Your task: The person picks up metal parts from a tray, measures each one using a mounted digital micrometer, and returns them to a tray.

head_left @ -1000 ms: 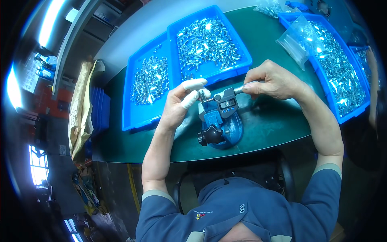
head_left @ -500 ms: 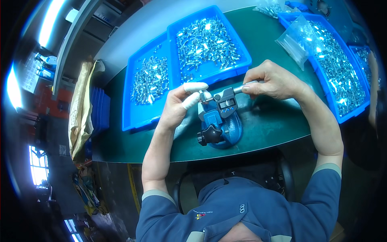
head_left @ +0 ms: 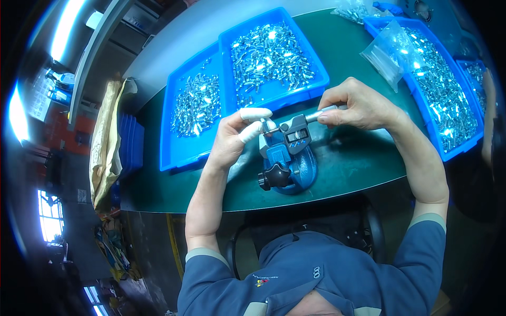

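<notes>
A digital micrometer (head_left: 297,136) with a small display is clamped in a blue stand (head_left: 301,178) with a black knob (head_left: 277,176), near the table's front edge. My left hand (head_left: 230,138), with white finger cots on thumb and forefinger, is closed at the micrometer's measuring gap. Between those fingertips is a small silvery metal part (head_left: 265,127), mostly covered by them. From the other side my right hand (head_left: 363,108) pinches the micrometer's thimble (head_left: 315,116) near its end between thumb and bent forefinger.
Beyond my hands lie two blue trays (head_left: 164,138) (head_left: 319,78) of small shiny metal parts. Another long blue tray (head_left: 436,122) of parts stands at the right, with a clear plastic bag (head_left: 383,62) over its edge. Brown paper (head_left: 105,142) and stacked blue bins (head_left: 132,145) are at the left.
My right thumb and fingers have shifted slightly on the thimble. My left hand and the micrometer have stayed in place.
</notes>
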A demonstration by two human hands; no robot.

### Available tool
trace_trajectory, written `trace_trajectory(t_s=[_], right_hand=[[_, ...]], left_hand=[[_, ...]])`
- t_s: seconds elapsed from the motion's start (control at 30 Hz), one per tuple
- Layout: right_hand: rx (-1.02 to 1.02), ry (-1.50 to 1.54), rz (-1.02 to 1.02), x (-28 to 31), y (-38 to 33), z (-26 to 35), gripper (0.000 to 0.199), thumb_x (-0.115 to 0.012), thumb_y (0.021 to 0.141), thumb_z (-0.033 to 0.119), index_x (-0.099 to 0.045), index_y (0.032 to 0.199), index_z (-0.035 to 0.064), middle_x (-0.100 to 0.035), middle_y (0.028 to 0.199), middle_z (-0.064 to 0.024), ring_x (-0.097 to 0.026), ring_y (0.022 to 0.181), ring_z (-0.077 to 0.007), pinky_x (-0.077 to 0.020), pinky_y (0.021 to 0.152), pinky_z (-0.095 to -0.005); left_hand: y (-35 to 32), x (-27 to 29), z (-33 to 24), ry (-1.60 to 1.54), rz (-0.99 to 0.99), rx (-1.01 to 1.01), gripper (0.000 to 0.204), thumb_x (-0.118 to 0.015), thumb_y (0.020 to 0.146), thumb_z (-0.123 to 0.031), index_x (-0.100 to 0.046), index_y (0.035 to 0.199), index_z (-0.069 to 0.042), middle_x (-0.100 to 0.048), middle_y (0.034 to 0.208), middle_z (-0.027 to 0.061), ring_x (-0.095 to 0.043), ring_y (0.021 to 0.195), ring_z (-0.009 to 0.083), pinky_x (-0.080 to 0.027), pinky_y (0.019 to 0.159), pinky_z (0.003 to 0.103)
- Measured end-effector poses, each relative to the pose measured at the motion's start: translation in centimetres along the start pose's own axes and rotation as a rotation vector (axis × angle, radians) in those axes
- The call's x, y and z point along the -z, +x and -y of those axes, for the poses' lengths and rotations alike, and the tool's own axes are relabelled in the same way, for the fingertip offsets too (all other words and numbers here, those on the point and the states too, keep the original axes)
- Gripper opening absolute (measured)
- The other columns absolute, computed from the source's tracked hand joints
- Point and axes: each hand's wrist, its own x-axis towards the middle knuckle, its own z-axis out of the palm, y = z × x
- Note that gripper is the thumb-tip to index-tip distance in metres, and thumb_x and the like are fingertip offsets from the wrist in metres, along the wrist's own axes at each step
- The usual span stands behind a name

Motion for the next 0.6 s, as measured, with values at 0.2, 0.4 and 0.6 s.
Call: trace_trajectory(t_s=[0.2, 0.4, 0.6], right_hand=[[0.045, -0.013, -0.011, 0.1, 0.2, 0.0, 0.035, -0.074, 0.086, 0.034, -0.073, 0.088, -0.0008, -0.068, 0.073, -0.0087, -0.064, 0.068, -0.0161, -0.0474, 0.063, -0.0295], [0.037, -0.015, -0.019, 0.2, -0.2, -0.2, 0.036, -0.074, 0.086, 0.035, -0.073, 0.089, -0.0009, -0.068, 0.072, -0.0083, -0.062, 0.067, -0.0163, -0.0470, 0.062, -0.0298], [0.048, 0.002, -0.016, 0.1, 0.0, 0.1, 0.036, -0.074, 0.086, 0.035, -0.073, 0.088, -0.0010, -0.068, 0.072, -0.0082, -0.062, 0.068, -0.0161, -0.0474, 0.062, -0.0301]], left_hand=[[0.1, 0.2, -0.1, 0.001, -0.038, -0.023, 0.027, -0.067, 0.094, -0.010, -0.066, 0.118, 0.001, -0.072, 0.102, 0.0119, -0.069, 0.092, 0.0185, -0.055, 0.084, 0.033], [1.0, 4.9, -1.4, 0.663, -0.689, -0.336, 0.028, -0.069, 0.092, -0.007, -0.066, 0.119, 0.001, -0.071, 0.106, 0.0099, -0.067, 0.097, 0.0188, -0.052, 0.088, 0.031], [2.0, 6.1, -2.2, 1.127, -0.465, -0.185, 0.025, -0.077, 0.084, -0.013, -0.073, 0.107, -0.007, -0.071, 0.105, 0.0140, -0.065, 0.106, 0.0300, -0.049, 0.092, 0.040]])
